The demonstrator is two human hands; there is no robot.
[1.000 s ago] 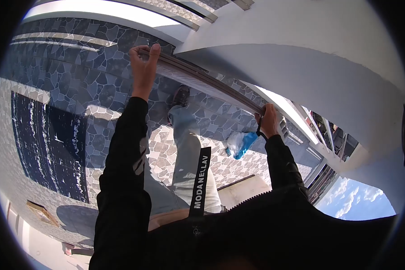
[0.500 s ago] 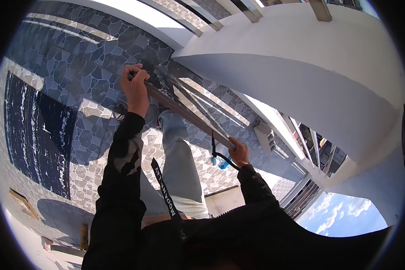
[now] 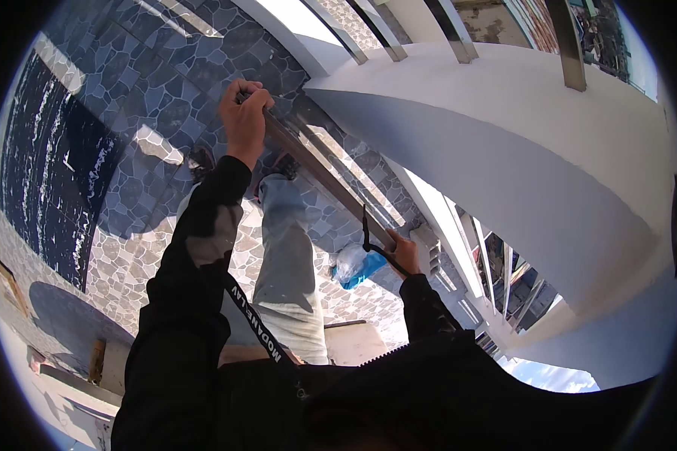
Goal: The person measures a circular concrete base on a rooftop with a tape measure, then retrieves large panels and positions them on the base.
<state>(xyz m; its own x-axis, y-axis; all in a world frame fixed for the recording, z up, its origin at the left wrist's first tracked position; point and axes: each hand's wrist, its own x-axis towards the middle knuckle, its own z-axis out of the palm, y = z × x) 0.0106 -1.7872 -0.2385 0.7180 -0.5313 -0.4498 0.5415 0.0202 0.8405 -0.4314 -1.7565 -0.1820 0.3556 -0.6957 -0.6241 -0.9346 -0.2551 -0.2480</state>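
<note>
My left hand point(image 3: 244, 124) is closed around the far end of a long, narrow brown board point(image 3: 320, 171), its fingers curled over the top. My right hand point(image 3: 404, 254) grips the near end, thumb along the side. Between the hands the board runs slantwise in front of my legs, above the floor, with a long edge towards me. A black strap point(image 3: 366, 229) loops around the board beside my right hand and trails towards the wrist. Whatever lies on the board's far side is mostly hidden.
Stone-patterned tiles point(image 3: 158, 83) cover the floor. A dark blue mat point(image 3: 60, 161) lies at left. A clear and blue plastic bag point(image 3: 359, 267) rests near my leg. The curved white wall point(image 3: 496, 143) with metal posts point(image 3: 459, 37) stands at right. Concrete blocks point(image 3: 429, 248) sit beyond my right hand.
My left hand and the board's far end have moved up and slightly right in view. More of the plastic bag shows now. Both hands keep their hold.
</note>
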